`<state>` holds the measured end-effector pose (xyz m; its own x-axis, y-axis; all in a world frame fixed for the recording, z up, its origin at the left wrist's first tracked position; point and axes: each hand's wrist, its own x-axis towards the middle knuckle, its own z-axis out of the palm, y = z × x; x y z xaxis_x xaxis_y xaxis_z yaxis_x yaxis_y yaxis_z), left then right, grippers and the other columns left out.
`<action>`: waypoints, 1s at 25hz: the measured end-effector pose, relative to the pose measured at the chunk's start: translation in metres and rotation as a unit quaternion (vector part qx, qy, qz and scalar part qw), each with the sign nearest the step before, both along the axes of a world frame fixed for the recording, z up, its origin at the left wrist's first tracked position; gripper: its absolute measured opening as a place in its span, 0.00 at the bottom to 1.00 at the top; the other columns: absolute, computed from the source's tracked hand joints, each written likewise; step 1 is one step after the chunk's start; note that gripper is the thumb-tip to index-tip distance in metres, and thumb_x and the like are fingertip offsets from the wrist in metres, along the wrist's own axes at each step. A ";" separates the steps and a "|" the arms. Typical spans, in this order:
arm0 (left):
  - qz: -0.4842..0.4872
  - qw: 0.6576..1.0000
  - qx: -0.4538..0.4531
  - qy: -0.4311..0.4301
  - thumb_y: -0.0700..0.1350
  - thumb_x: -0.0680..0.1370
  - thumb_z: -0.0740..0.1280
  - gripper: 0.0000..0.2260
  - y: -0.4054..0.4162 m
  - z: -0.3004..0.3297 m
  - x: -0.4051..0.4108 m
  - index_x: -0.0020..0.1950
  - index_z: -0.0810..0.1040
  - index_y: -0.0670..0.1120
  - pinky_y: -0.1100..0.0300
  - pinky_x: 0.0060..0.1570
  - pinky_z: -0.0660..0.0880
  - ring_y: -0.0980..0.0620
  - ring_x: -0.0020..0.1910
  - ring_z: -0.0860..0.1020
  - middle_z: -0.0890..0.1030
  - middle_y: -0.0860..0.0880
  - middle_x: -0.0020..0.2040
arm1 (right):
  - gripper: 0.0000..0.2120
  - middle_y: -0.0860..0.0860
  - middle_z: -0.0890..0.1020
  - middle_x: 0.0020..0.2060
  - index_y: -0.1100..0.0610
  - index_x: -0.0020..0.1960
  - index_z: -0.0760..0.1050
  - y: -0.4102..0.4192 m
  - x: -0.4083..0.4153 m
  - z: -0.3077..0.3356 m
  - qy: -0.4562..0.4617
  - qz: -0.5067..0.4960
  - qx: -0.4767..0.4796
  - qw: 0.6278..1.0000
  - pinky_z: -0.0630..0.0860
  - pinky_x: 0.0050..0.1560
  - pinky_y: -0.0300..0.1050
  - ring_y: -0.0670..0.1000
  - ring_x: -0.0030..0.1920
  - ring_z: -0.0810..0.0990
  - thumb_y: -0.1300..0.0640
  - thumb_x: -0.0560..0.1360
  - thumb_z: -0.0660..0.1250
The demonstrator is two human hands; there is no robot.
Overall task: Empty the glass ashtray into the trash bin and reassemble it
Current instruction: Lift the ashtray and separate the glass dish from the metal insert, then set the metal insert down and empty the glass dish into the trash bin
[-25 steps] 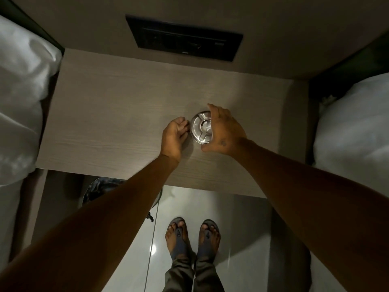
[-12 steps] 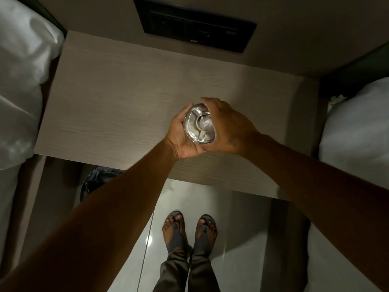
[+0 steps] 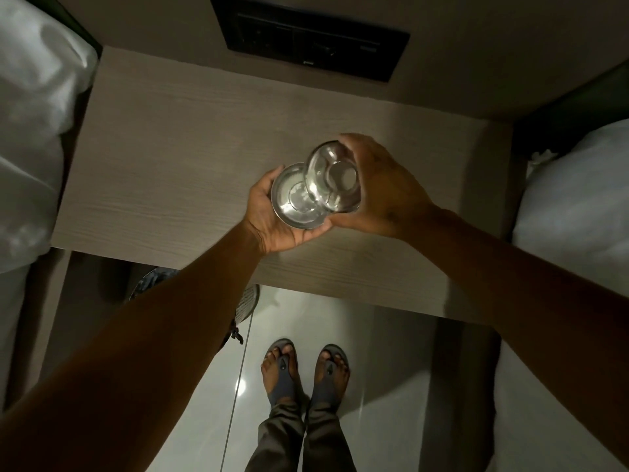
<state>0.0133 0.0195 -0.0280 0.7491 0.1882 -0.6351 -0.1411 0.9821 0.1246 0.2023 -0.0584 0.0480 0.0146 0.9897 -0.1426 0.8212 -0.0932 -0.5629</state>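
Note:
The ashtray is in two parts, held above the wooden nightstand [image 3: 163, 158]. My left hand [image 3: 272, 223] cups the round metal dish [image 3: 292, 202] from below, open side up. My right hand [image 3: 388, 192] grips the clear glass part [image 3: 333, 178], tilted and lifted off the dish, overlapping the dish's right edge. The trash bin [image 3: 149, 284], a dark mesh basket, stands on the floor under the nightstand's left front edge, mostly hidden by my left forearm.
White bedding lies at the left [image 3: 30, 131] and at the right [image 3: 571, 185]. A black switch panel [image 3: 313, 39] sits in the wall behind the nightstand. My feet in sandals [image 3: 306, 373] stand on the glossy floor.
The ashtray rose off the nightstand into both hands. Its glass part has now come apart from the metal dish and tilted up to the right.

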 end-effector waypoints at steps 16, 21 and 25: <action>0.042 0.998 0.028 -0.024 0.68 0.76 0.57 0.39 0.024 0.002 -0.035 0.79 0.66 0.43 0.49 0.54 0.81 0.38 0.59 0.80 0.79 0.39 0.66 | 0.54 0.55 0.69 0.72 0.58 0.74 0.63 0.003 -0.013 -0.061 -0.061 -0.019 -0.059 0.996 0.69 0.69 0.53 0.56 0.72 0.66 0.39 0.57 0.82; 0.087 0.995 0.032 -0.030 0.64 0.75 0.58 0.34 0.013 0.024 -0.058 0.71 0.74 0.41 0.48 0.59 0.78 0.38 0.62 0.80 0.81 0.39 0.65 | 0.59 0.62 0.60 0.77 0.64 0.78 0.56 -0.021 -0.013 -0.069 -0.107 -0.082 -0.074 0.988 0.54 0.78 0.58 0.62 0.78 0.56 0.27 0.62 0.72; 0.117 0.990 0.080 -0.013 0.61 0.69 0.61 0.34 -0.015 0.046 -0.114 0.71 0.74 0.44 0.44 0.60 0.78 0.39 0.65 0.77 0.78 0.40 0.67 | 0.58 0.67 0.58 0.77 0.68 0.77 0.55 -0.059 -0.024 -0.094 -0.187 -0.137 -0.031 0.972 0.51 0.77 0.61 0.66 0.78 0.55 0.23 0.68 0.59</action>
